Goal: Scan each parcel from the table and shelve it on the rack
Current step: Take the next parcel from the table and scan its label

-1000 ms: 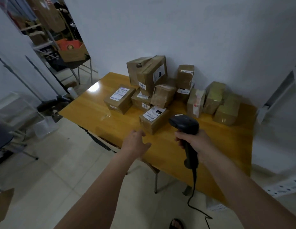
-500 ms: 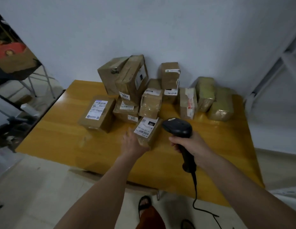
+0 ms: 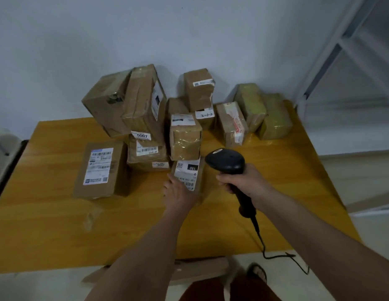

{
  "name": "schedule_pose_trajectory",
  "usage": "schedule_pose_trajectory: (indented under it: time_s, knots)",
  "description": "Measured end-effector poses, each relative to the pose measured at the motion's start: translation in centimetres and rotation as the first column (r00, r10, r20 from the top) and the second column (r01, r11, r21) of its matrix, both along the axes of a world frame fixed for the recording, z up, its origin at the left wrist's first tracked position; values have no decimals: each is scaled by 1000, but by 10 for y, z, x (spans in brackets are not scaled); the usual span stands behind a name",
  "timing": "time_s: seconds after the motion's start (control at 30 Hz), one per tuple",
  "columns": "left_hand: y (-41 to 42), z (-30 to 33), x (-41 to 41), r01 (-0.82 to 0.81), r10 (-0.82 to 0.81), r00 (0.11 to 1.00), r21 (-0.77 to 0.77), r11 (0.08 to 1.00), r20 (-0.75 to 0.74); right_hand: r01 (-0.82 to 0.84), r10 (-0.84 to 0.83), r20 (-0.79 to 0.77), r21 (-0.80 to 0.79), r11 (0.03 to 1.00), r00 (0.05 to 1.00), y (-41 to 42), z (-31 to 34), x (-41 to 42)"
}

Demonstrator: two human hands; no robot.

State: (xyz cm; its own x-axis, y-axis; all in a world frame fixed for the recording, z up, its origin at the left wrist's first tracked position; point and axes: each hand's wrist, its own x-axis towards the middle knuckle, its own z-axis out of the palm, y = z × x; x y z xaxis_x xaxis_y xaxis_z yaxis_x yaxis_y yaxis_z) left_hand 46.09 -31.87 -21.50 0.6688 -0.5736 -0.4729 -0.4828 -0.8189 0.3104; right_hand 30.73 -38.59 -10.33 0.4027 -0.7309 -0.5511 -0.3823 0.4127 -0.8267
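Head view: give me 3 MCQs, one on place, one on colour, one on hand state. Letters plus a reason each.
1. Where does the parcel marked 150 lie?
A. nearest the table's front edge, at the front of the pile
B. on top of the stack
C. on the floor

2. What colour is the table?
A. white
B. yellow-orange
C. black

3. What is the right hand doing?
A. resting flat on the table
B. lifting a box
C. gripping the scanner

Key:
1 A: it sits in front of the other boxes, with the left hand on its near end.
2 B: the bare wood top shows yellow-orange.
3 C: the fingers wrap the black handle, with the head pointing at the parcels.
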Motion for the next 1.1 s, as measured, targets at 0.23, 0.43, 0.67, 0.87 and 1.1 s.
schedule_pose_trajectory:
  time_s: [0.23, 0.43, 0.67, 0.87, 1.1]
  knots:
    - [5, 9, 13, 485, -483, 874, 184, 855, -60, 96, -94, -64, 21, 995, 993, -3, -15, -16]
    - [0, 16, 11, 771, -788, 616, 209, 602, -6, 109, -107, -106, 16, 994, 989, -4, -34, -21]
    - [14, 12, 4, 450, -450, 893, -113, 886, 23, 113, -106, -135, 47, 992, 985, -4, -54, -16]
    - [30, 0, -20, -666, 529, 447, 127, 735, -721, 47, -44, -224, 8, 999, 974, -11, -68, 2]
    - [30, -15, -34, -592, 427, 283, 194, 782, -859, -55, 72, -240, 78, 995, 968, -8, -74, 8]
